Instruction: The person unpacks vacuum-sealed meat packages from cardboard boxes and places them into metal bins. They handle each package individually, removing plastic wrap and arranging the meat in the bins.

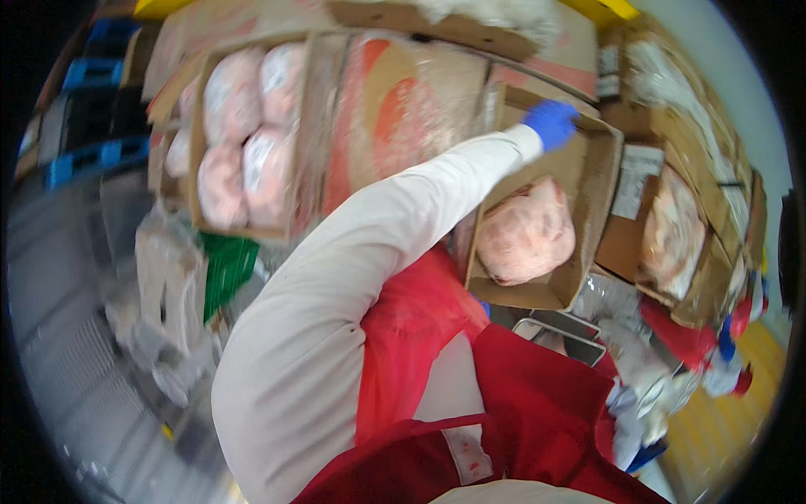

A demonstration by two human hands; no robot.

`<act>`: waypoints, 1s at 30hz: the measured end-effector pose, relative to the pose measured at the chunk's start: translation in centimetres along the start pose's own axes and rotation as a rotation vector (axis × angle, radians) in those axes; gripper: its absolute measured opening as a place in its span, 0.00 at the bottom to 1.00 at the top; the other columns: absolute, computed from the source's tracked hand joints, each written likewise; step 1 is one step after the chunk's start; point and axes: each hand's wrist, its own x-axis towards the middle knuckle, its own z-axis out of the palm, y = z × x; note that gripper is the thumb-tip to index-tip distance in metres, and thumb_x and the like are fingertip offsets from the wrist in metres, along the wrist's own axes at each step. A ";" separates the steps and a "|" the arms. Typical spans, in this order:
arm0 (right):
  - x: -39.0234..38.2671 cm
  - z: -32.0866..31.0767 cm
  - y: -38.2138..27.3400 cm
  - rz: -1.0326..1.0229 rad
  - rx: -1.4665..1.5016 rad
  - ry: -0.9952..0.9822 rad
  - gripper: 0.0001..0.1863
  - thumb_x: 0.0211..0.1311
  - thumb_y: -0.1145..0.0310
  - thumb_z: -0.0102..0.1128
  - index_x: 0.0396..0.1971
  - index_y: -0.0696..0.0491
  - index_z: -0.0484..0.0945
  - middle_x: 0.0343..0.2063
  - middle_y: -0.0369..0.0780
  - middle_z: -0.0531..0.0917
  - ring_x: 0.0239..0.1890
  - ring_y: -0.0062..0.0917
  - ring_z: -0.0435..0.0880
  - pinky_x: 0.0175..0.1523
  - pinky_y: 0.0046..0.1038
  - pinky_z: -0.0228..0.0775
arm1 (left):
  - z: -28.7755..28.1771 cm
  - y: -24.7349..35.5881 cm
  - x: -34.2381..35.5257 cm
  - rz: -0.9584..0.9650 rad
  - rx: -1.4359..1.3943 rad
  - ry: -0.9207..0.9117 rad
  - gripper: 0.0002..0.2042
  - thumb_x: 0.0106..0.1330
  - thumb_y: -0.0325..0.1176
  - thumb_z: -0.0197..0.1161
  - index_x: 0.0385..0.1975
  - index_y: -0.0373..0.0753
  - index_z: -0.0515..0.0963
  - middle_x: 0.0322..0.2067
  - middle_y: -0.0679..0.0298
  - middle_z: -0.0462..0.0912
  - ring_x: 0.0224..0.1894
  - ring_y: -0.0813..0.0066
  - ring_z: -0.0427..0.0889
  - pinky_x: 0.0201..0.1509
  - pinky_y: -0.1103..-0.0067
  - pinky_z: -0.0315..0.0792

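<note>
My left hand (550, 124), in a blue glove at the end of my white sleeve, reaches across to the far side of an open cardboard box (596, 193), its fingers curled onto the rim. A large pale pink piece of meat (525, 231) lies in the near half of that box. My right hand (481, 309) is mostly hidden below the box's near left corner; only a bit of blue glove shows, so its fingers and anything they hold cannot be made out.
Left stands a box (294, 126) of several bagged meat pieces (231, 97), beside a plastic-covered carton (403, 92). Torn cartons (680, 126) with meat (667, 235) are right. A green crate (227, 269) and blue pallets (92, 76) are left. Red-and-white clothed people (726, 370) appear lower right.
</note>
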 end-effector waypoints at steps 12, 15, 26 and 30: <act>3.0 -4.6 -24.6 -0.674 -1.048 0.033 0.15 0.55 0.57 0.55 0.32 0.53 0.79 0.26 0.47 0.81 0.28 0.41 0.80 0.34 0.36 0.72 | -40.3 -9.5 -34.4 -0.639 0.772 -0.082 0.14 0.57 0.37 0.55 0.40 0.37 0.77 0.38 0.49 0.79 0.40 0.54 0.78 0.46 0.65 0.71; -0.1 5.4 -39.2 -0.940 -0.468 0.150 0.15 0.58 0.61 0.55 0.39 0.56 0.78 0.32 0.46 0.82 0.33 0.35 0.82 0.40 0.31 0.73 | -53.9 -21.0 -49.1 -0.870 0.563 0.367 0.18 0.60 0.43 0.51 0.37 0.34 0.78 0.40 0.46 0.79 0.44 0.52 0.78 0.47 0.64 0.72; -4.0 45.5 -44.0 -1.310 -1.163 -0.542 0.17 0.52 0.62 0.58 0.40 0.54 0.73 0.31 0.47 0.81 0.33 0.39 0.82 0.37 0.40 0.73 | -54.8 -27.8 -65.7 -1.568 0.704 0.591 0.25 0.59 0.53 0.52 0.43 0.37 0.76 0.43 0.48 0.78 0.46 0.52 0.77 0.50 0.65 0.70; -3.1 46.3 -40.5 -1.389 -1.025 -0.166 0.06 0.53 0.66 0.53 0.24 0.50 0.76 0.18 0.45 0.80 0.22 0.39 0.81 0.28 0.41 0.72 | -55.0 -26.8 -66.2 -1.527 0.769 0.572 0.23 0.59 0.53 0.52 0.39 0.37 0.77 0.39 0.49 0.79 0.43 0.51 0.78 0.47 0.64 0.71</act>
